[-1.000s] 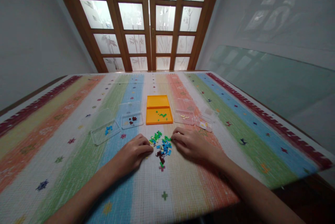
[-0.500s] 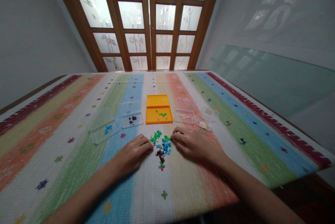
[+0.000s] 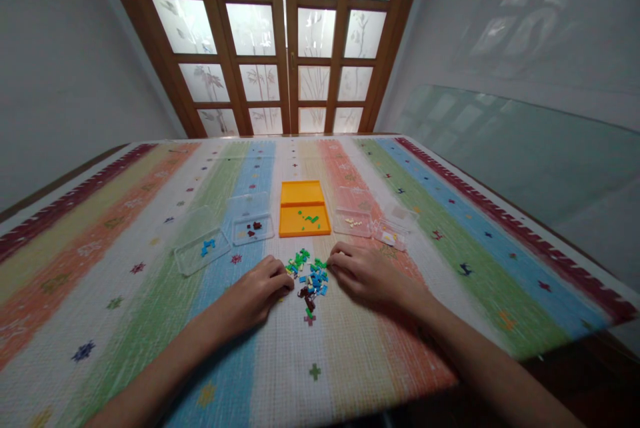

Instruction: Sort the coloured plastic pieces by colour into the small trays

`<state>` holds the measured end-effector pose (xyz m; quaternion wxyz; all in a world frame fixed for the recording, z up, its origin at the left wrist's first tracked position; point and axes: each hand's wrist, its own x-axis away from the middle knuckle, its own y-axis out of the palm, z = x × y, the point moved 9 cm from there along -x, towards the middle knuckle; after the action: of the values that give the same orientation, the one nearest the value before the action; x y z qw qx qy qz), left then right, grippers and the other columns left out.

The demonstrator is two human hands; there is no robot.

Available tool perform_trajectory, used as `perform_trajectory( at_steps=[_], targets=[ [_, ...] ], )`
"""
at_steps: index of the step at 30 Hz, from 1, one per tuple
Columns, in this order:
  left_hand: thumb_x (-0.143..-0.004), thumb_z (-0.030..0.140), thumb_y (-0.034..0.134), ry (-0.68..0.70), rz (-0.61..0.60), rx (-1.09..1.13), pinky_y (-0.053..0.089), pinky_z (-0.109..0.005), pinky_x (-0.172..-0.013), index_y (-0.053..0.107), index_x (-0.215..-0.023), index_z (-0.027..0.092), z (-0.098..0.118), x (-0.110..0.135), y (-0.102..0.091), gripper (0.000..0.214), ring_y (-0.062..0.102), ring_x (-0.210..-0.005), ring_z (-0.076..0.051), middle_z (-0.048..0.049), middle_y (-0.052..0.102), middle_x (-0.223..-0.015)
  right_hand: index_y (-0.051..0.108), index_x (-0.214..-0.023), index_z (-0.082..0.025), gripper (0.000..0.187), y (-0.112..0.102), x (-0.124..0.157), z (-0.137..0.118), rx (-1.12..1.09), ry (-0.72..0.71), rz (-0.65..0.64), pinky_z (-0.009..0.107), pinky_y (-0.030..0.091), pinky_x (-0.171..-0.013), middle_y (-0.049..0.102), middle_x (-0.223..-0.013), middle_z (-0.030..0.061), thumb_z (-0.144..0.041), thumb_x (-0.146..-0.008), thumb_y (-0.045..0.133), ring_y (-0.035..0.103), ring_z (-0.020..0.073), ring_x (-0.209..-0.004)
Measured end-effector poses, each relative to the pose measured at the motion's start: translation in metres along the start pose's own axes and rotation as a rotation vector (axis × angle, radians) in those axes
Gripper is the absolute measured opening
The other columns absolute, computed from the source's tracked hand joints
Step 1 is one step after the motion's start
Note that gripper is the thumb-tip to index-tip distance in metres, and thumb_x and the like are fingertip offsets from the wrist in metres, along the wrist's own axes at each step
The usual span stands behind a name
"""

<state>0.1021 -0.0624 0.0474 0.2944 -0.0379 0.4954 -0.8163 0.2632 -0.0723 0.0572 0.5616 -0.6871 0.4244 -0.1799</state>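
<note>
The left hand [image 3: 267,287] is resting at the left side of the brick pile [image 3: 314,278], its fingers bunching together; whether they are pinching a brick, I cannot tell. The right hand [image 3: 361,273] is curling in from the other side, thumb and fingers drawing close beside green bricks at the pile's edge; its hold is not showing clearly either. The pile is lying on the tablecloth [image 3: 350,361] between the two hands.

Bricks could be scattering if either hand were sweeping inward, since the pieces are lying loose and overlapping, with fingers bordering both sides. A tiny piece could also be slipping from a pinch, or a neighbour could be coming along with it.

Just beyond the fingertips, the open orange case [image 3: 303,192] is presenting a low rim that a dragging knuckle could be catching. Left of it and ahead of the left hand, two clear boxes [image 3: 264,234] are standing open; ahead of the right hand, two more clear boxes [image 3: 363,232] are crowding close together. Open cloth is stretching outward from both hands and nearer the body, while the table's near edge is running beneath the right forearm.
</note>
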Motion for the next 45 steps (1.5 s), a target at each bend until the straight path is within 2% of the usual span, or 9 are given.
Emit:
perform_trajectory(
  at_steps=[8,11,15,20,24,29,34,39,45],
  targets=[
    [-0.097,0.005,0.044,0.061,0.054,-0.01,0.048,-0.032,-0.075,0.057,-0.095,0.021,0.009,-0.001,-0.005,0.021,0.056,-0.09,-0.021,-0.0061,0.062,-0.095,0.066,-0.098,-0.018,0.019,0.002,0.0,0.002,0.021,-0.006,0.001,0.031,0.039,-0.069,0.066,-0.101,0.0095,-0.015,-0.098,0.047,0.056,0.0163,-0.079],
    [-0.099,0.008,0.044,0.08,0.082,-0.001,0.049,-0.032,-0.076,0.058,-0.097,0.021,0.01,-0.002,-0.013,0.019,0.057,-0.09,-0.021,-0.006,0.062,-0.096,0.066,-0.098,-0.019,0.019,0.002,0.0,0.002,0.018,-0.007,0.002,0.031,0.039,-0.069,0.067,-0.101,0.0094,-0.015,-0.098,0.048,0.057,0.0165,-0.079],
    [-0.1,0.01,0.044,0.06,0.225,-0.057,0.05,-0.034,-0.082,0.06,-0.098,0.022,-0.002,-0.002,-0.05,0.02,0.059,-0.091,-0.02,-0.005,0.064,-0.096,0.066,-0.099,-0.019,0.019,0.002,0.001,0.003,0.026,-0.01,0.009,0.031,0.039,-0.069,0.067,-0.101,0.0094,-0.014,-0.097,0.047,0.056,0.0165,-0.078],
    [-0.098,0.021,0.051,-0.115,0.358,-0.138,0.052,-0.031,-0.076,0.064,-0.097,0.021,-0.037,0.003,-0.101,0.013,0.064,-0.082,-0.018,-0.0035,0.066,-0.091,0.066,-0.098,-0.017,0.02,0.002,0.001,0.003,0.016,-0.021,0.014,0.03,0.04,-0.07,0.066,-0.1,0.01,-0.013,-0.096,0.046,0.057,0.0165,-0.08],
    [-0.095,0.028,0.055,-0.201,0.408,-0.217,0.053,-0.031,-0.073,0.066,-0.094,0.02,-0.06,0.007,-0.122,0.015,0.065,-0.077,-0.019,-0.0042,0.068,-0.088,0.066,-0.097,-0.016,0.021,0.0,0.0,0.001,0.012,-0.034,0.009,0.03,0.04,-0.071,0.065,-0.1,0.0101,-0.012,-0.095,0.045,0.056,0.0167,-0.081],
    [-0.092,0.028,0.053,-0.215,0.36,-0.239,0.053,-0.032,-0.071,0.07,-0.091,0.018,-0.082,0.0,-0.117,0.019,0.064,-0.073,-0.019,-0.0059,0.069,-0.085,0.065,-0.097,-0.017,0.02,-0.001,0.0,0.002,0.013,-0.024,0.022,0.03,0.039,-0.069,0.066,-0.1,0.0098,-0.012,-0.095,0.046,0.055,0.0164,-0.079],
    [-0.09,0.025,0.05,-0.22,0.295,-0.219,0.055,-0.035,-0.075,0.074,-0.091,0.019,-0.096,-0.008,-0.106,0.024,0.069,-0.078,-0.021,-0.0088,0.074,-0.089,0.066,-0.099,-0.018,0.021,0.001,0.001,0.003,0.011,-0.028,0.022,0.031,0.038,-0.069,0.066,-0.1,0.0096,-0.014,-0.096,0.046,0.056,0.0164,-0.078],
    [-0.089,0.026,0.051,-0.245,0.287,-0.195,0.058,-0.037,-0.075,0.075,-0.097,0.023,-0.103,-0.009,-0.102,0.026,0.073,-0.083,-0.025,-0.0086,0.079,-0.094,0.066,-0.099,-0.018,0.022,0.001,0.001,0.004,0.003,-0.032,0.024,0.031,0.038,-0.068,0.066,-0.1,0.0095,-0.015,-0.096,0.045,0.055,0.0167,-0.078],
    [-0.091,0.026,0.048,-0.25,0.287,-0.232,0.058,-0.039,-0.077,0.075,-0.103,0.022,-0.1,-0.007,-0.103,0.029,0.075,-0.088,-0.026,-0.01,0.08,-0.101,0.066,-0.098,-0.018,0.02,0.001,0.0,0.003,0.007,-0.024,0.016,0.031,0.039,-0.069,0.066,-0.1,0.0099,-0.013,-0.095,0.046,0.056,0.0172,-0.079]
  ],
)
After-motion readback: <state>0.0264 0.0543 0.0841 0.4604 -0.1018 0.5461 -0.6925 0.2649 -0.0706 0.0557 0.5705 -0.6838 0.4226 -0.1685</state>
